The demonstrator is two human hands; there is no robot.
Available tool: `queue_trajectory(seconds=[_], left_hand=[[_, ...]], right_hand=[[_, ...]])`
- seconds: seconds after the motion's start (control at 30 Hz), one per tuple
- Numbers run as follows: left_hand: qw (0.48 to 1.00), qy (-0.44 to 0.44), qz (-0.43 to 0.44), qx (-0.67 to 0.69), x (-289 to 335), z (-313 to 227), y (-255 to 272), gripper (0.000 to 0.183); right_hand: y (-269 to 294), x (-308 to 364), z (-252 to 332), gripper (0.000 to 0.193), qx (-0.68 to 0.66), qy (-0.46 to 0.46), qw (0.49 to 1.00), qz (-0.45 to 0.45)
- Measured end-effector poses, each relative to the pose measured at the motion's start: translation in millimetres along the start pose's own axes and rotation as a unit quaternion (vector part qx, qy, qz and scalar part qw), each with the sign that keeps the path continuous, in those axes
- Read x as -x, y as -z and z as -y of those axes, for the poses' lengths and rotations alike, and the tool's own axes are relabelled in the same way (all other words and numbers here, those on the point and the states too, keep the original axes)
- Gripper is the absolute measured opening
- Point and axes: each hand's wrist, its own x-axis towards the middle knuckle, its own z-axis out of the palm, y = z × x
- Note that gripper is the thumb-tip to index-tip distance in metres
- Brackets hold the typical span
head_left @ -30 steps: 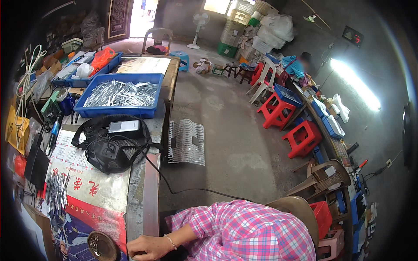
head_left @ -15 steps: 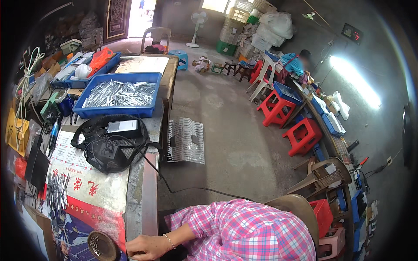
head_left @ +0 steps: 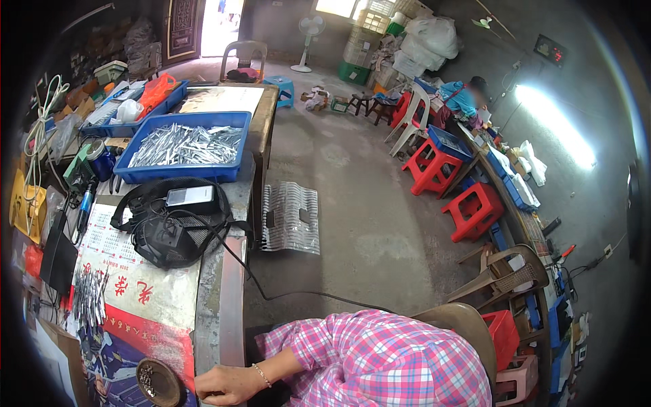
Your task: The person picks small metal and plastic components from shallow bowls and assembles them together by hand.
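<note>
The person's right hand [head_left: 230, 385], below a pink plaid sleeve [head_left: 312, 346] and a bracelet [head_left: 262, 375], lies at the edge of the desk [head_left: 209, 319] with fingers bent and thumb near them; the frame cuts it off low down, so whether it grips anything cannot be told. The left hand is out of view, its state unknown. Just left of the right hand sits a round brown dish [head_left: 171, 388] holding small metal bits [head_left: 146, 381]. Under the dish and stretching beyond it lies a printed calendar sheet [head_left: 163, 292]. Up and to the left of the dish, a heap of thin metal strips [head_left: 89, 298] rests near that sheet's side. Farther beyond the dish is a black mesh bag [head_left: 196, 239] with a silvery box [head_left: 190, 196] on it, then a blue tray [head_left: 190, 173] full of silvery strips [head_left: 186, 144]. Well to the dish's right, past the desk, stand red stools [head_left: 468, 220].
</note>
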Motion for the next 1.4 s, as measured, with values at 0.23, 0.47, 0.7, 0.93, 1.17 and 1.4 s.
queue_trajectory(seconds=[0.23, 0.47, 0.7, 0.93, 1.17, 1.4], left_hand=[[0.998, -0.049, -0.031, 0.006, 5, -12, -26, 0.024], [0.988, -0.090, 0.082, 0.095, 5, -26, -26, 0.019], [0.980, -0.070, 0.102, 0.153, 32, -15, -7, 0.022], [0.983, -0.053, 0.084, 0.156, 40, -13, -2, 0.022], [0.981, -0.081, 0.014, 0.175, 38, 10, 8, 0.019], [0.983, -0.075, -0.027, 0.163, 47, -15, 3, 0.021]], right_hand=[[6, -8, -10, 0.008, 0.005, 0.019, 0.999, 0.048], [16, -17, 8, 0.010, 0.139, -0.069, 0.985, 0.070], [-3, -11, 11, 0.004, 0.087, -0.055, 0.993, 0.054], [8, -5, 5, 0.004, 0.084, -0.071, 0.992, 0.055], [13, -3, -3, 0.005, 0.082, -0.064, 0.993, 0.053], [9, 2, -3, 0.005, 0.075, -0.085, 0.993, 0.028]])
